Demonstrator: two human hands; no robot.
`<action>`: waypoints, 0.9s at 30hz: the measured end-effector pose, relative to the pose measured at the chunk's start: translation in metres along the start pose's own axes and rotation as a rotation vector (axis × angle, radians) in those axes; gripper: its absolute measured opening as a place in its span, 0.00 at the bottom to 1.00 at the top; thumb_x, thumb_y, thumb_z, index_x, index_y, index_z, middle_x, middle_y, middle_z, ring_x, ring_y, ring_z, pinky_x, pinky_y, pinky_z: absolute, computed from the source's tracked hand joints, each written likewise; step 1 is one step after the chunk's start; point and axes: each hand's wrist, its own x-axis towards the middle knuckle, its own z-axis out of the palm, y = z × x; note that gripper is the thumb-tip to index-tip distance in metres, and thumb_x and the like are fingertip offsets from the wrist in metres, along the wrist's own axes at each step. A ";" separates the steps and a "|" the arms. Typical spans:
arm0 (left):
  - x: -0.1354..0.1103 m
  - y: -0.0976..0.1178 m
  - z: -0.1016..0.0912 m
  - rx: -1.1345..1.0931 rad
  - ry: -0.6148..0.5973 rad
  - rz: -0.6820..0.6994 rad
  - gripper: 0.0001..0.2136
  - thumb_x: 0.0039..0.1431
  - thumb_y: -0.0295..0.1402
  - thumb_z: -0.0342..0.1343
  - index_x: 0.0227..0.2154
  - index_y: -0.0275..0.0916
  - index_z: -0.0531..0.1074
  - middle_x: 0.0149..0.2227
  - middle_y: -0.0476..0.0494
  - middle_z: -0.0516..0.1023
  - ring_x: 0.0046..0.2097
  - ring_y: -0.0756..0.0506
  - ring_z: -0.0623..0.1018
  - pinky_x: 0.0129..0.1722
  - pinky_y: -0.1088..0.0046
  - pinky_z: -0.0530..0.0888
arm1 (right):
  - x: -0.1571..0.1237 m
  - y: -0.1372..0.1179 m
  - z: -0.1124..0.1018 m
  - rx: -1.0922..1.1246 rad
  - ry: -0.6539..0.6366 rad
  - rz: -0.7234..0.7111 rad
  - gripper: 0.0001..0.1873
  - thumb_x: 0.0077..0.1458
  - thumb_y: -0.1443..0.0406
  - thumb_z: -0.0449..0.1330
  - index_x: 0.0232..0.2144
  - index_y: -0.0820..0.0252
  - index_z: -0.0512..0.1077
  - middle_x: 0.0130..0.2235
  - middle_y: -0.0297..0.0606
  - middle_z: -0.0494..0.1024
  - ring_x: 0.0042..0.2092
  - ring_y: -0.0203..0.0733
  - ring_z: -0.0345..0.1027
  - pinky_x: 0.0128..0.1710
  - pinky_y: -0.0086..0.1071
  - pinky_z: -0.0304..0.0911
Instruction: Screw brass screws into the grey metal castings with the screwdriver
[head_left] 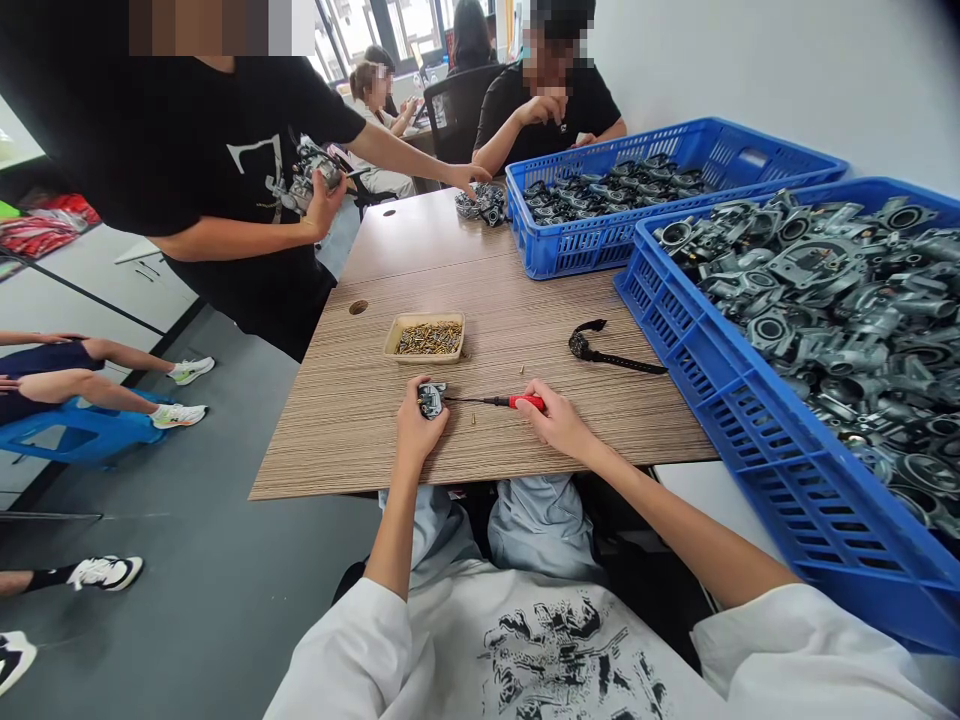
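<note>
Tray [424,359] of small parts [429,339] sits on the table [337,420] just past my left hand [420,428], watch [579,345] is over to the right, crate [724,385] of castings [817,265] right beyond that.

Left hand [421,428] holds a metal part [431,400]; right hand [559,420] has a screwdriver [526,402] pointing at it.
On the table [337,430], a tray [421,358] of small metal bits [431,338] sits just beyond; a watch [579,345] lies beside a blue crate [701,370] heaped with castings [832,300]. At left, a standing co-worker [247,190] holds another casting [309,178].
</note>
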 end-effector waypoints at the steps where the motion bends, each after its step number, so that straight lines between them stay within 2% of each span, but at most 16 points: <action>1: 0.000 0.000 0.000 -0.001 -0.001 -0.001 0.25 0.54 0.29 0.60 0.56 0.46 0.66 0.45 0.45 0.80 0.43 0.43 0.80 0.47 0.66 0.74 | 0.000 0.000 0.000 -0.013 0.002 -0.008 0.14 0.67 0.50 0.54 0.37 0.52 0.62 0.19 0.23 0.62 0.19 0.38 0.59 0.24 0.31 0.54; 5: 0.000 0.002 0.000 -0.005 -0.001 -0.003 0.25 0.54 0.29 0.60 0.56 0.45 0.66 0.45 0.45 0.80 0.43 0.43 0.80 0.47 0.67 0.74 | 0.001 0.002 -0.001 -0.081 0.030 -0.080 0.13 0.65 0.52 0.56 0.40 0.53 0.63 0.24 0.26 0.66 0.24 0.37 0.58 0.27 0.31 0.54; 10: 0.000 0.001 -0.001 -0.014 0.002 0.013 0.25 0.54 0.29 0.60 0.56 0.45 0.66 0.47 0.45 0.80 0.45 0.43 0.79 0.48 0.67 0.73 | 0.001 0.005 -0.002 -0.037 -0.008 -0.106 0.15 0.61 0.56 0.60 0.44 0.53 0.59 0.29 0.26 0.66 0.26 0.36 0.58 0.30 0.31 0.56; 18: 0.000 0.001 -0.001 -0.024 -0.003 -0.003 0.26 0.53 0.28 0.60 0.56 0.46 0.66 0.45 0.46 0.80 0.42 0.44 0.80 0.46 0.68 0.73 | 0.004 0.010 0.000 -0.054 0.017 -0.099 0.14 0.63 0.54 0.58 0.42 0.53 0.59 0.29 0.28 0.67 0.27 0.37 0.58 0.30 0.31 0.56; 27: 0.000 0.001 0.000 -0.013 0.004 -0.004 0.25 0.54 0.29 0.60 0.56 0.46 0.66 0.44 0.46 0.80 0.41 0.44 0.79 0.45 0.68 0.73 | 0.004 0.009 0.000 -0.104 0.052 -0.098 0.15 0.64 0.51 0.57 0.38 0.52 0.60 0.26 0.25 0.61 0.25 0.37 0.53 0.28 0.31 0.51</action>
